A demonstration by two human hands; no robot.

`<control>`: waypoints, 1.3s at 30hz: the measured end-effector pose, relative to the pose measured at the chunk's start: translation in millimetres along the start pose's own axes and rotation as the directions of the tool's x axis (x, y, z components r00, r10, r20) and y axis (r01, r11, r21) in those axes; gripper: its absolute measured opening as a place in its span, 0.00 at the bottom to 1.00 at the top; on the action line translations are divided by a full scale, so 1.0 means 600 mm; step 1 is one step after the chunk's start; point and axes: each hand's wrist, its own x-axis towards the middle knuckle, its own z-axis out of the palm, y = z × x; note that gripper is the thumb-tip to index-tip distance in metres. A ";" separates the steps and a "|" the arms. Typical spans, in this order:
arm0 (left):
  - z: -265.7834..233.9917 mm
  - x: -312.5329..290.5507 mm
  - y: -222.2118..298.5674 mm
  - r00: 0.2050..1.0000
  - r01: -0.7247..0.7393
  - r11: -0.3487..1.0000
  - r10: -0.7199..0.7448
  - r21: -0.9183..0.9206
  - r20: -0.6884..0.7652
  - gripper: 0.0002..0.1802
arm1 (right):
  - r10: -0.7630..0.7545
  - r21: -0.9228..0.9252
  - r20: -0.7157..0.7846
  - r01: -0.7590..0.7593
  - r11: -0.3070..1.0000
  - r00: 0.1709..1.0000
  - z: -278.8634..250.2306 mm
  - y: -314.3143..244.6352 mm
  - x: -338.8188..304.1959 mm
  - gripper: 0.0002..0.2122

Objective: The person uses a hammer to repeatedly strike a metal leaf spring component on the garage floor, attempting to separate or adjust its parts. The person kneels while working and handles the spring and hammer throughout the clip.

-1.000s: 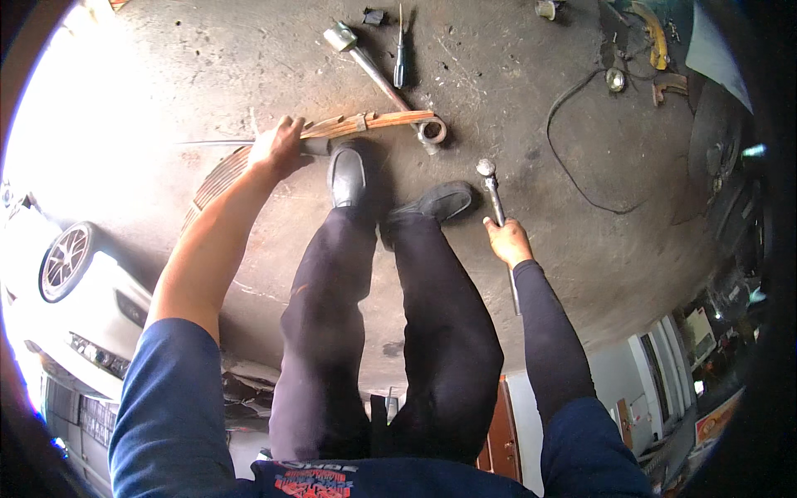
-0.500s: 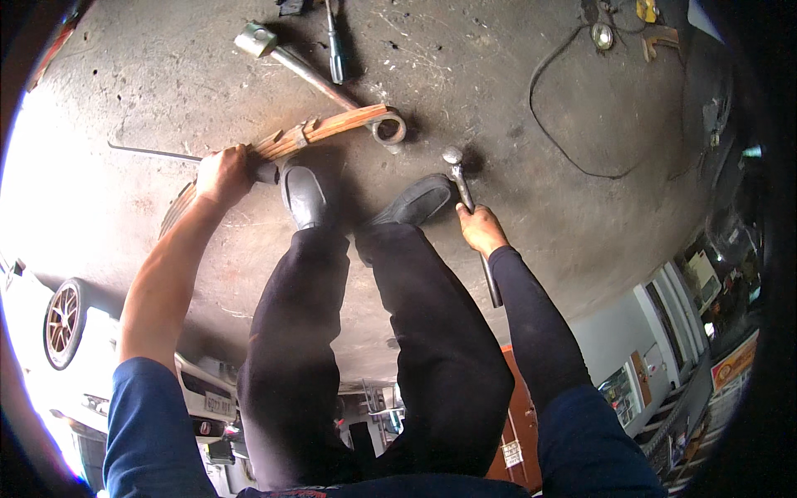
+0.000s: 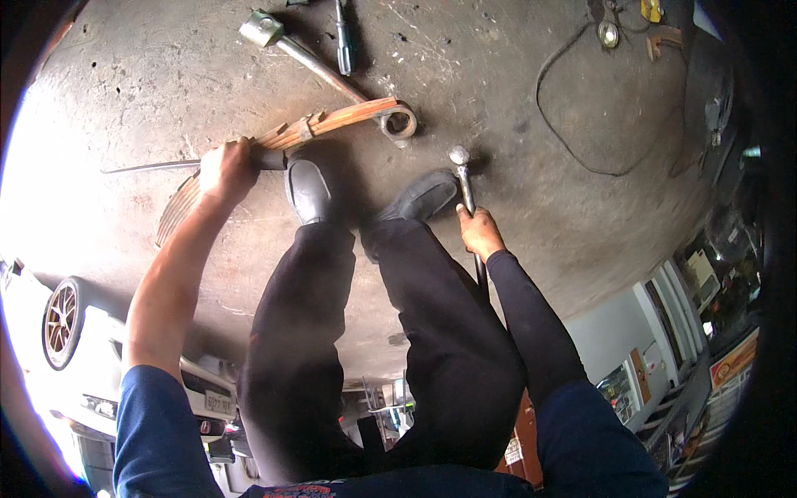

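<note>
My left hand (image 3: 226, 170) is closed round a long-shafted tool over a leaf spring. The tool's thick dark end (image 3: 270, 159) sticks out on the right, its thin rod (image 3: 141, 168) on the left. The leaf spring (image 3: 332, 120), a curved stack of orange-brown strips with a clamp and a rolled eye at its right end, lies by my left shoe; my hand and forearm hide part of it. My right hand (image 3: 479, 231) is shut on the metal handle of a hammer (image 3: 459, 155), whose rounded steel head points away from me, beside my right shoe.
A large socket wrench (image 3: 320, 70) on the concrete floor runs under or against the spring's eye. Beyond it lies a screwdriver (image 3: 344, 46). A black cable (image 3: 544, 108) with a lamp (image 3: 608, 33) loops at right. My grey shoes (image 3: 307, 192) stand close to the spring.
The thin rod in my left hand has tilted, its left end coming nearer me. The hammer's lower handle has swung left, behind my leg. The whole view has shifted slightly.
</note>
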 end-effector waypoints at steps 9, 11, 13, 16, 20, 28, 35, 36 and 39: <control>0.027 0.014 -0.016 0.997 -0.003 0.999 0.000 -0.050 -0.076 0.09 | 0.064 -0.006 0.044 -0.064 0.998 0.997 -0.029 -0.037 -0.021 0.27; 0.039 0.013 -0.019 0.993 -0.024 0.997 0.016 -0.070 -0.115 0.09 | 0.056 -0.002 0.035 -0.056 0.998 0.998 -0.038 -0.051 -0.027 0.27; 0.045 0.013 -0.017 0.991 0.013 0.996 -0.024 -0.083 -0.128 0.09 | 0.040 -0.005 0.012 -0.040 0.999 0.999 -0.054 -0.073 -0.035 0.27; 0.042 0.017 -0.003 0.975 -0.054 0.983 0.013 -0.178 -0.224 0.09 | -0.008 0.081 0.060 0.003 0.997 0.998 -0.090 -0.116 -0.048 0.26; 0.019 0.025 0.010 0.999 -0.005 0.992 0.001 -0.127 -0.037 0.10 | -0.037 0.615 0.198 -0.095 0.783 0.980 -0.132 -0.185 -0.062 0.22; 0.030 0.024 0.013 0.992 -0.066 0.996 0.058 -0.065 -0.109 0.11 | -0.100 0.749 0.498 -0.368 0.552 0.861 -0.034 -0.253 -0.083 0.21; 0.010 0.013 0.028 0.993 -0.051 0.991 0.037 -0.120 -0.113 0.13 | 0.026 0.833 0.444 -0.423 0.355 0.896 0.025 -0.256 -0.119 0.23; -0.013 0.001 0.033 0.974 -0.115 0.980 0.080 -0.161 -0.210 0.14 | 0.023 0.836 0.448 -0.428 0.344 0.893 0.015 -0.251 -0.124 0.23; -0.110 -0.043 0.075 0.952 -0.196 0.940 0.114 -0.280 -0.284 0.16 | 0.060 0.822 0.496 -0.491 0.290 0.866 -0.033 -0.220 -0.149 0.22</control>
